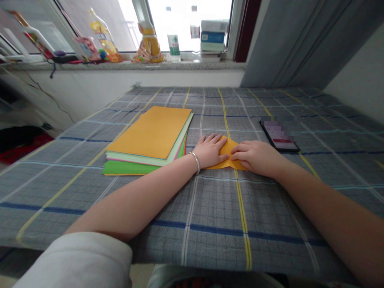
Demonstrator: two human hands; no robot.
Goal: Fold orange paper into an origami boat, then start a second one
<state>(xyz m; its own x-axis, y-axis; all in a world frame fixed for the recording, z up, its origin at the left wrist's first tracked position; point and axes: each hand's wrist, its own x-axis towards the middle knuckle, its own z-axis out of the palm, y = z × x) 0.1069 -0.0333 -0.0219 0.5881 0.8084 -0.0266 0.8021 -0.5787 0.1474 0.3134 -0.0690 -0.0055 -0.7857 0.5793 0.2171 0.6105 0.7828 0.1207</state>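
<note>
A small folded piece of orange paper lies on the checked cloth, its near edge lifted a little off the surface. My left hand, with a silver bangle at the wrist, rests flat across the paper's left side, fingers spread. On the right side, my right hand has its fingers bent and close together on the paper, gripping it near the central crease. Both hands cover parts of the sheet, so its full shape is hidden. Just left of my left hand sits a stack of coloured paper, orange on top with green and pink sheets below.
A phone lies on the tablecloth beyond my right hand. Along the windowsill stand a drink bottle, a yellow jug, a white-green tube and stacked boxes. A grey curtain hangs at right.
</note>
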